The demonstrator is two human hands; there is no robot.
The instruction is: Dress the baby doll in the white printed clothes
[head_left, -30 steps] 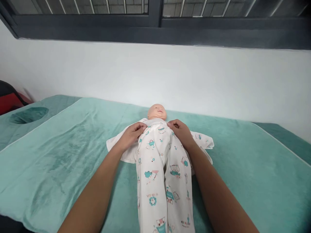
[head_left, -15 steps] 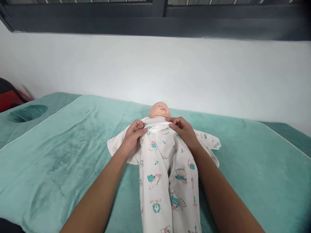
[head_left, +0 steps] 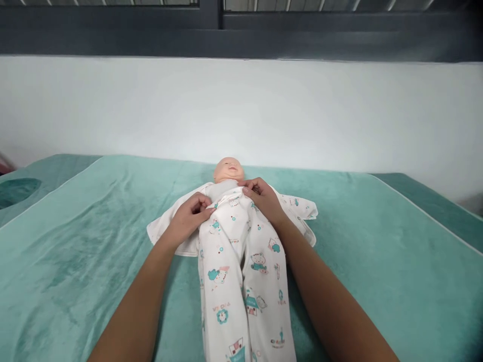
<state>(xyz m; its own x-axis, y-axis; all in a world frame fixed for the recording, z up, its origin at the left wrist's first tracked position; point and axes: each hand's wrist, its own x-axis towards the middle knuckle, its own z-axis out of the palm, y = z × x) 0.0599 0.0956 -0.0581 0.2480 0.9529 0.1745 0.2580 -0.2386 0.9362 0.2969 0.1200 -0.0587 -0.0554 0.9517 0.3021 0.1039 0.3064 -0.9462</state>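
Observation:
A baby doll (head_left: pixel 229 170) lies on its back, its head toward the wall. White baby pants (head_left: pixel 241 256) with teal and pink animal prints cover its front from the chest down, and the legs stretch toward me. Under the doll a matching baby shirt (head_left: pixel 298 207) is spread with its sleeves out to both sides. My left hand (head_left: pixel 190 217) pinches the waistband at its left end. At the right end, nearer the doll's neck, my right hand (head_left: pixel 264 198) has its fingers closed on the waistband. What lies beneath the pants is hidden.
A teal plush cover (head_left: pixel 94 251) lies under everything, with an oval hole (head_left: pixel 18 191) at the far left. Behind it rises a white wall (head_left: pixel 241 110), topped by a dark window frame (head_left: pixel 113 37).
The view has shifted, so everything sits farther left. My left hand has come down slightly toward me with its end of the waistband, which now slants up toward my right hand.

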